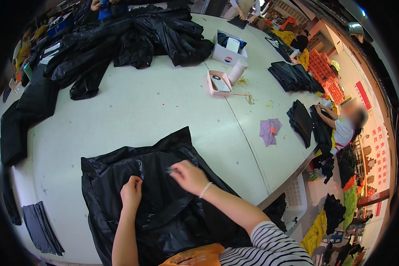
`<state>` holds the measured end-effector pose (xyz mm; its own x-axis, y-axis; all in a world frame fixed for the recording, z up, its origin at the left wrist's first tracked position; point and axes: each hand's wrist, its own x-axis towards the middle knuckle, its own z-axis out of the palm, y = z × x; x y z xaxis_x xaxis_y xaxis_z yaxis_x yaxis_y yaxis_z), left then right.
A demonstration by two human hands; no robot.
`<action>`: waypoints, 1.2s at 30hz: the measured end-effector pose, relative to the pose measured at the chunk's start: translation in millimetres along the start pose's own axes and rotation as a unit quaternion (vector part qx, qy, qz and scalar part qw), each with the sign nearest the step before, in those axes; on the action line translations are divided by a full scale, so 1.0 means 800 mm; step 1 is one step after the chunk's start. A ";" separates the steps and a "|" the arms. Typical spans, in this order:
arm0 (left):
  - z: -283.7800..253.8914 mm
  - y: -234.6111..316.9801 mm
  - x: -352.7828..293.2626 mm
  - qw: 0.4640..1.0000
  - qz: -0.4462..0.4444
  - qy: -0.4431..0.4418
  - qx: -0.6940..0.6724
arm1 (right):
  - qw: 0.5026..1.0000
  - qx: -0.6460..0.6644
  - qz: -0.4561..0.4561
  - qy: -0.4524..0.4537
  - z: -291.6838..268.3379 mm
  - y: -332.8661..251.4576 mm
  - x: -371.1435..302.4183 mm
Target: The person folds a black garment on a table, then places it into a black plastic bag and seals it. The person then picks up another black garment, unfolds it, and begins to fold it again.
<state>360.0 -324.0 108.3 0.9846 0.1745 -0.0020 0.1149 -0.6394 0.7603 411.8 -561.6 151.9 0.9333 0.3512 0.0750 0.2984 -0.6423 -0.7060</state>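
A shiny black garment (164, 208) lies spread on the pale table in front of me, its near part reaching toward my body. My left hand (131, 191) is closed in a pinch on the garment's cloth, beside a short glossy seam or opening. To its right, my right hand (189, 177) hovers over the garment, with fingers closed round a small grey, metal-looking tool (170, 170). Motion blurs that tool, so its kind cannot be told. A beaded bracelet (205, 189) circles my right wrist.
A large heap of black garments (133, 37) covers the far left. Further off stand a pink tray (219, 83), a white cup-like container (238, 71) and a white box (229, 52). A purple cloth (269, 132) lies right, near black stacks (299, 123) and a seated co-worker (343, 128).
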 end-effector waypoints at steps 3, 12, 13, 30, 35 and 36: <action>-0.016 -0.004 0.004 1.000 0.004 -0.014 0.017 | 0.995 0.079 -0.033 -0.043 0.055 -0.053 0.016; -0.003 -0.013 0.006 0.997 0.070 0.010 -0.011 | 0.962 0.233 0.138 -0.037 0.151 -0.019 0.032; -0.002 -0.014 0.004 0.998 0.068 0.004 -0.008 | 0.969 0.203 0.136 -0.037 0.150 -0.012 0.029; -0.029 -0.019 0.039 0.984 0.166 0.062 0.011 | 0.980 -0.164 -0.089 -0.066 0.079 -0.057 0.039; -0.025 -0.019 0.041 0.986 0.156 0.058 0.022 | 0.961 -0.223 -0.132 -0.092 0.089 -0.064 0.060; -0.023 -0.019 0.041 0.985 0.159 0.060 0.020 | 0.955 -0.242 -0.136 -0.104 0.090 -0.063 0.064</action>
<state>388.4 -294.6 109.0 0.9494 0.0467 0.3107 -0.1889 -0.7052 0.6833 429.8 -462.1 140.4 0.7631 0.6454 0.0333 0.6288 -0.7296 -0.2689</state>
